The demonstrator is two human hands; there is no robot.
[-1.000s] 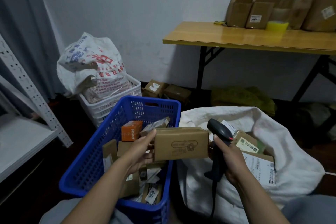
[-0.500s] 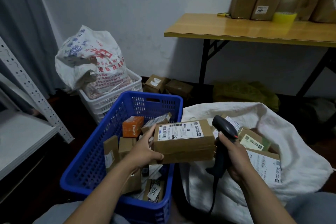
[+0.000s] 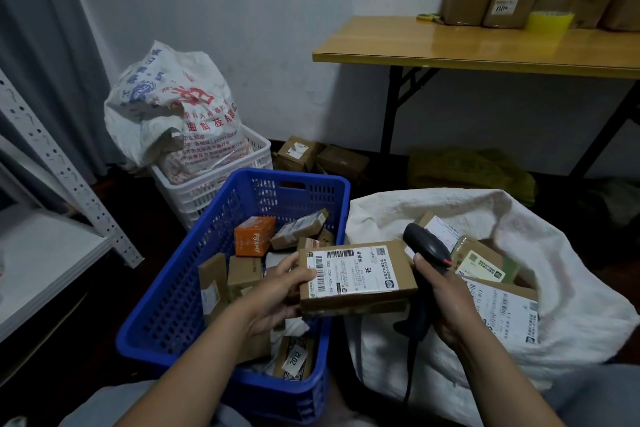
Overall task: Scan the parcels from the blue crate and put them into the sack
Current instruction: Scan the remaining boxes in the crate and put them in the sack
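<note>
1. The left hand (image 3: 277, 295) is gripping the left end of a labelled brown parcel (image 3: 356, 277), thumb on the label and fingers curling beneath. The right hand (image 3: 446, 308) is wrapping round the handle of a black scanner (image 3: 427, 248).
2. The parcel is hovering over the right rim of the blue crate (image 3: 166, 333), label up. Its long axis is running left to right, and its right end is just beside the scanner head.
3. I cannot tell where the scanner window is aiming. The barcode is lying to its left, so the scan is probably calling for a turn that way.
4. Right of the crate, the white sack (image 3: 571, 288) is gaping open, and it is nearer the right hand.
5. Behind the crate, a white crate (image 3: 214, 184) is holding a printed bag. Farther right, a counter (image 3: 485, 48) is carrying boxes.
</note>
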